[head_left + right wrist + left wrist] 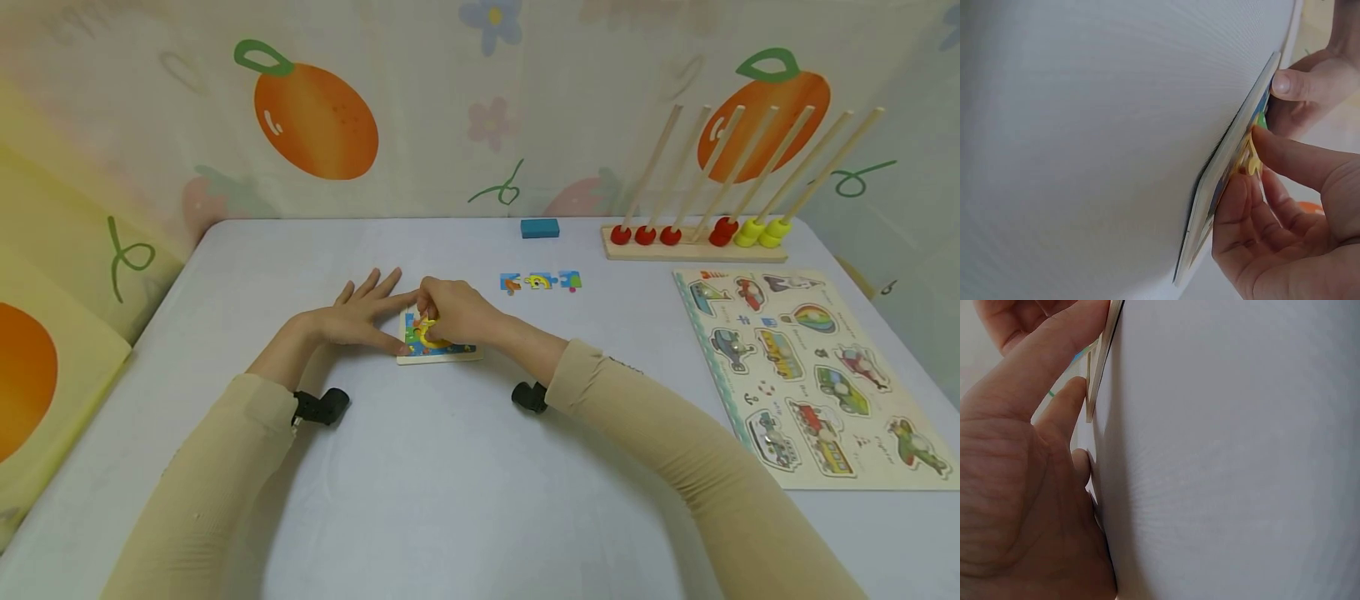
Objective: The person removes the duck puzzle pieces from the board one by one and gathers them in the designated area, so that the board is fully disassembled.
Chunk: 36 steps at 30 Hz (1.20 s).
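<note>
A small wooden jigsaw board with a blue and green picture lies flat on the table. My left hand is spread along its left side, thumb resting on the near left corner and the fingers reaching past the far side. Over the board, my right hand pinches a yellow puzzle piece between thumb and fingers, close against the picture. Part of the board is hidden under the right hand. In the left wrist view the thumb presses at the wooden edge.
Puzzle pieces lie in a row beyond the board to the right, with a blue block behind them. A bead rack with upright rods stands at the back right. A vehicle picture board lies on the right side.
</note>
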Motion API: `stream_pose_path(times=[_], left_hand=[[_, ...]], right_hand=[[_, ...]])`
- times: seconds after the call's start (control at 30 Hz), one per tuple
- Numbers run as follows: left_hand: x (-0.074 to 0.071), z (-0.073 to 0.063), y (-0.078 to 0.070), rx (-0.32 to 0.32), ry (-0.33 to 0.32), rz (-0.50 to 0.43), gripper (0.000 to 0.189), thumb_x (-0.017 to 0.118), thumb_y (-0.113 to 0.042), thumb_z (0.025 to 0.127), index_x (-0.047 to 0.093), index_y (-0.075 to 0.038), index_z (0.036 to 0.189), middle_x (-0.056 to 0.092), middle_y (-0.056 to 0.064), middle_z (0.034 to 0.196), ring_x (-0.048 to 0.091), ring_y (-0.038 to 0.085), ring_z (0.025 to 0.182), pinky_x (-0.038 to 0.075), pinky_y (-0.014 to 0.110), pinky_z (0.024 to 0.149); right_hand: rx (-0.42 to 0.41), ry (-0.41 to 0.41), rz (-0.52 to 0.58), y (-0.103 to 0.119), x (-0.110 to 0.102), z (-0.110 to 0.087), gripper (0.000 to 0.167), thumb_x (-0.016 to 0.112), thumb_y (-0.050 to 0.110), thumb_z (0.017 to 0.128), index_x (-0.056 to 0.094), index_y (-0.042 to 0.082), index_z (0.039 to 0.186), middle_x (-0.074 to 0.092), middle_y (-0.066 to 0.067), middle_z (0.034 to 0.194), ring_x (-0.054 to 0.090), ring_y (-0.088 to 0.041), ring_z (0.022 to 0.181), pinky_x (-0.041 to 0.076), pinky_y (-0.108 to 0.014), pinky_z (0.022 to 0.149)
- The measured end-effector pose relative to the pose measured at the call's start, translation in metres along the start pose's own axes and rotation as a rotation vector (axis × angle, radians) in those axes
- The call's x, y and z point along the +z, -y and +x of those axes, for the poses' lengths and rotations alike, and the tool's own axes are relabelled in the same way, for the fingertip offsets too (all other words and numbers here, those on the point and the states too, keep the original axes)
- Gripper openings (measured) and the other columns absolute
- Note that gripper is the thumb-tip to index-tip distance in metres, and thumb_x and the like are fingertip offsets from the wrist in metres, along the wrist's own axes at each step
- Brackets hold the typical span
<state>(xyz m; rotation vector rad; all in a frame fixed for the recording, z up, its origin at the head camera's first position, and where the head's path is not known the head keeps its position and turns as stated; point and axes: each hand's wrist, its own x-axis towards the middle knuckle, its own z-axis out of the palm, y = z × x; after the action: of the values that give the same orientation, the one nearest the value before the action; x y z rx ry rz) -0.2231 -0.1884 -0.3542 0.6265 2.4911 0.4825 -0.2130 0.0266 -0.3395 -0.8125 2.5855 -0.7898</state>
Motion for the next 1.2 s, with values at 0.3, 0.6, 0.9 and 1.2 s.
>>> stream_pose_path(times=[0.3, 0.6, 0.9, 1.2], left_hand=[[0.001, 0.001, 0.001, 0.002, 0.0, -0.002, 0.095, 0.069, -0.056, 0.084, 0.017, -0.027, 0.159, -0.018, 0.006, 0.168, -0.026, 0.036, 0.153, -0.019, 0.066, 0.118], [0.001, 0.002, 0.0, 0.004, 0.001, -0.01, 0.096, 0.069, -0.055, 0.084, 0.018, -0.025, 0.159, -0.017, 0.007, 0.168, -0.026, 0.037, 0.153, -0.019, 0.066, 0.118], [0.002, 0.002, 0.001, -0.005, -0.005, -0.016, 0.095, 0.069, -0.053, 0.083, 0.02, -0.025, 0.159, -0.016, 0.008, 0.168, -0.025, 0.038, 0.153, -0.019, 0.067, 0.118], [0.001, 0.002, 0.001, 0.0, -0.006, -0.015, 0.094, 0.07, -0.053, 0.084, 0.02, -0.027, 0.159, -0.017, 0.007, 0.168, -0.026, 0.037, 0.152, -0.019, 0.066, 0.118]], right_hand=[[-0.003, -0.032, 0.037, -0.001, 0.0, 0.0, 0.013, 0.059, 0.002, 0.094, 0.057, 0.005, 0.106, 0.059, -0.004, 0.088, 0.05, -0.013, 0.072, 0.039, -0.017, 0.062], [-0.012, -0.047, 0.039, 0.001, -0.001, -0.001, 0.01, 0.051, 0.003, 0.099, 0.058, 0.005, 0.106, 0.067, -0.01, 0.096, 0.049, -0.012, 0.066, 0.037, -0.014, 0.056], [-0.014, -0.047, 0.061, 0.002, -0.004, 0.0, 0.014, 0.05, 0.003, 0.099, 0.059, 0.004, 0.11, 0.062, -0.009, 0.09, 0.049, -0.012, 0.065, 0.039, -0.014, 0.055], [0.008, -0.048, 0.089, 0.003, -0.013, -0.003, 0.015, 0.053, 0.004, 0.099, 0.062, 0.007, 0.111, 0.064, -0.008, 0.094, 0.053, -0.014, 0.072, 0.042, -0.015, 0.06]])
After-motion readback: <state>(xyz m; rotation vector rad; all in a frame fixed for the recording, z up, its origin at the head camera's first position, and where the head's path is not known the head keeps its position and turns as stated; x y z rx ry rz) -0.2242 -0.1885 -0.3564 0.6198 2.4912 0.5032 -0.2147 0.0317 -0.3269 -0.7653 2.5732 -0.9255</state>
